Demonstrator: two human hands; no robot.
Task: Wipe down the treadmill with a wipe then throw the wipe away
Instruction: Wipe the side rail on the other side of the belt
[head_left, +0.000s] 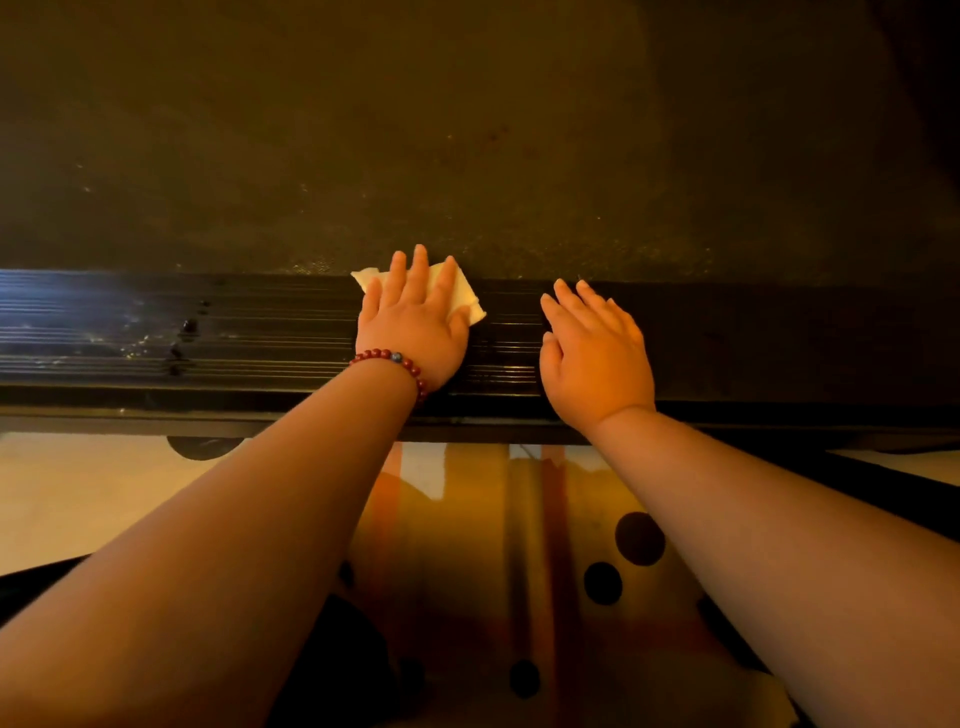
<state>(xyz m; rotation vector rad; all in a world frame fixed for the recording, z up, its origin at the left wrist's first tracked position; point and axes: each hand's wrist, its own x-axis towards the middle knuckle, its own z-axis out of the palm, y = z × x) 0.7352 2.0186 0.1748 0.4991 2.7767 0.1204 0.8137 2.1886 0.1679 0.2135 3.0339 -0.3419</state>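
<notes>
Pressing flat, your left grip (415, 322) spreads its fingers over the wipe (464, 297), pinning it at the far edge of the side rail (234, 332) of the treadmill (467, 156). Your right grip (592, 353) lies flat over the rail just beside, holding nothing. With nothing pinching the wipe, a quick stroke could bunch it on the rail's ribs.

The left hand (413, 322), a red bead bracelet (395, 364) at its wrist, presses a white wipe (464, 299) flat on the treadmill's ribbed side rail (208, 332), at the edge of the dark belt (467, 130). The right hand (595, 348) lies flat on the rail just beside it. A patterned rug (519, 519) lies below.
</notes>
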